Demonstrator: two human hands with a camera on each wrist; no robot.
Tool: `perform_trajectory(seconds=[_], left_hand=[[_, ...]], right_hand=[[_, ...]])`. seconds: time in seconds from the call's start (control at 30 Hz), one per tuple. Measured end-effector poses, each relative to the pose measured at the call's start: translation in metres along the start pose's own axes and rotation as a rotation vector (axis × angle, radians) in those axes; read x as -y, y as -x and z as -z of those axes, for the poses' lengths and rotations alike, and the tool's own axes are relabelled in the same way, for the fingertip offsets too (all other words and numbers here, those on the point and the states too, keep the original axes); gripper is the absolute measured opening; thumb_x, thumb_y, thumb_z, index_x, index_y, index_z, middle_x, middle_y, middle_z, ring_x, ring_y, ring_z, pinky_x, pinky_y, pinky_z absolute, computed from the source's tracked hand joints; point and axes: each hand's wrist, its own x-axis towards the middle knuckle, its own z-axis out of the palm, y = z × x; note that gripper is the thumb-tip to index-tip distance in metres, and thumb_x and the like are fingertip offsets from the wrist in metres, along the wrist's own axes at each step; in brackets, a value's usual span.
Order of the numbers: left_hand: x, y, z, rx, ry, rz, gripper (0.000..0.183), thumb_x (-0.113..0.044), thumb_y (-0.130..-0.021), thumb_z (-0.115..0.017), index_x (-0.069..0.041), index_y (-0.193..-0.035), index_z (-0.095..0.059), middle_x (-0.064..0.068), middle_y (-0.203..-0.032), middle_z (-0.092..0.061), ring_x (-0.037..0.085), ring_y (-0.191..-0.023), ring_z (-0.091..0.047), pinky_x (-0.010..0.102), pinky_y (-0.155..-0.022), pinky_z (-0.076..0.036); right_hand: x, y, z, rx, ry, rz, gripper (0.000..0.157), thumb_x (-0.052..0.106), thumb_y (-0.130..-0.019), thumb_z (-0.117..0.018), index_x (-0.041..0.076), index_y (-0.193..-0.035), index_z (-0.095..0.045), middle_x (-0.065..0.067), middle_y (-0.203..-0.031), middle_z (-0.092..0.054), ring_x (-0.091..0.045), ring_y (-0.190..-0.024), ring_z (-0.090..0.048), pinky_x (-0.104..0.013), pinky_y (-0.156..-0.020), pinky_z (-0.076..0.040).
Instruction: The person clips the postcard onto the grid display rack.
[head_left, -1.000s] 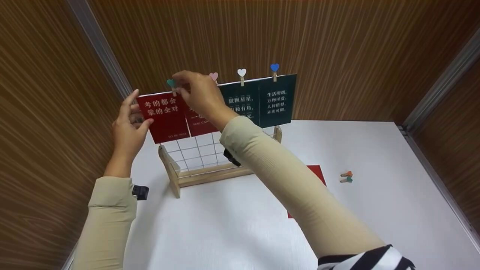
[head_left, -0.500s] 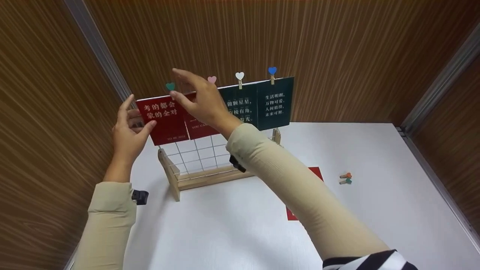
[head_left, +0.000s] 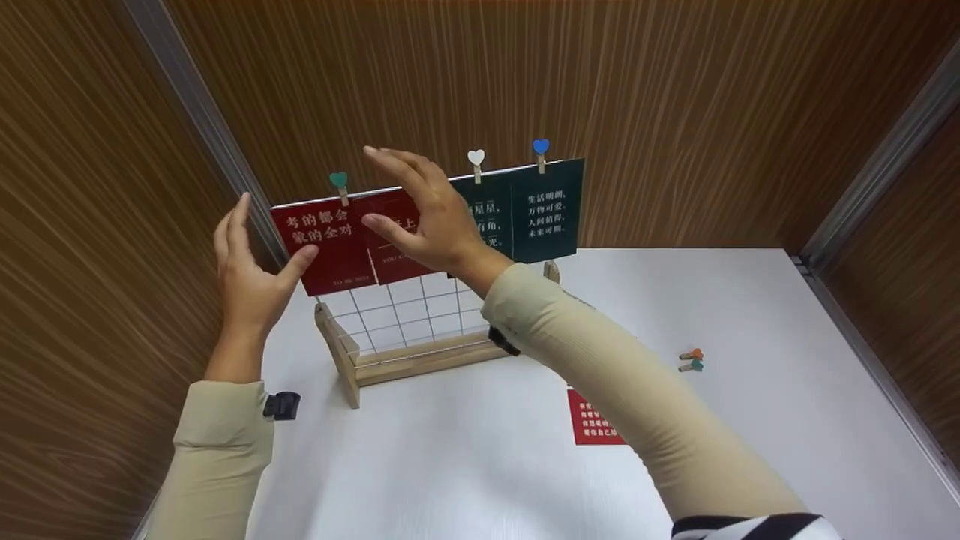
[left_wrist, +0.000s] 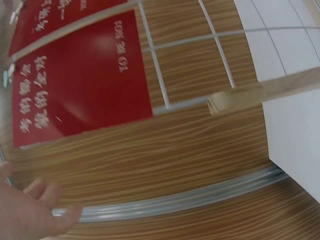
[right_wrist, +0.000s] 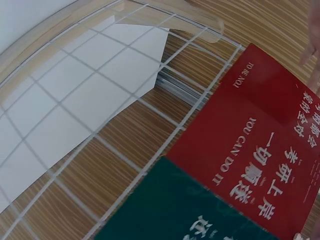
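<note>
Two red cards and two dark green cards hang in a row from the top of a wire grid rack [head_left: 409, 307] with a wooden base. The leftmost red card [head_left: 330, 259] carries a green heart clothespin [head_left: 339, 184] on its top edge. My left hand [head_left: 255, 281], fingers spread, is beside that card's left edge; the left wrist view shows it apart from the card. My right hand [head_left: 435, 214] is open in front of the second red card [head_left: 394, 259], hiding part of it and its clip. A white heart clothespin [head_left: 476, 161] and a blue one [head_left: 541, 150] top the green cards [head_left: 551, 210].
Another red card [head_left: 592, 420] lies on the white table [head_left: 450, 465], partly under the right forearm in the head view. Two small heart clothespins [head_left: 691, 360], orange and green, lie to its right. Wood-grain panels [head_left: 675, 112] with metal corner strips surround the table.
My right hand has let go of the green heart clothespin and moved right and down, fingers opening. My left hand has drawn slightly away from the leftmost card, its fingers straightening.
</note>
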Motion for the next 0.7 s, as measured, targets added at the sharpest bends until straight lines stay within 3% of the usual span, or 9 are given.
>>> perform_trajectory(seconds=[0.07,0.3,0.7], left_hand=[[-0.003,0.001,0.001,-0.005,-0.018,0.007,0.085,-0.037,-0.066,-0.071,-0.025,-0.136,-0.023,0.003,-0.136,-0.019,0.009,-0.122,-0.016,0.037,-0.098,-0.015],[-0.014,0.008,0.002,-0.011,-0.109,0.048,0.092,-0.044,-0.063,-0.071,-0.029,-0.137,-0.018,0.002,-0.141,-0.007,0.009,-0.126,-0.004,0.041,-0.099,-0.004],[-0.032,0.02,-0.005,-0.05,-0.269,-0.071,0.1,-0.054,-0.056,-0.071,-0.026,-0.137,-0.019,0.004,-0.142,-0.001,0.014,-0.126,0.004,0.042,-0.099,0.001]], right_hand=[[-0.002,0.005,0.003,-0.018,0.018,0.013,0.062,0.046,-0.08,-0.051,0.018,-0.132,-0.032,0.001,-0.131,-0.031,-0.004,-0.119,-0.023,-0.023,-0.093,-0.025],[-0.008,0.024,0.009,-0.049,0.086,0.034,0.063,0.047,-0.077,-0.053,0.02,-0.131,-0.033,-0.003,-0.133,-0.03,-0.009,-0.12,-0.023,-0.03,-0.097,-0.019],[-0.016,0.052,0.019,-0.066,0.199,-0.007,0.064,0.053,-0.076,-0.049,0.025,-0.131,-0.03,-0.003,-0.138,-0.02,-0.015,-0.123,-0.017,-0.038,-0.096,-0.016]])
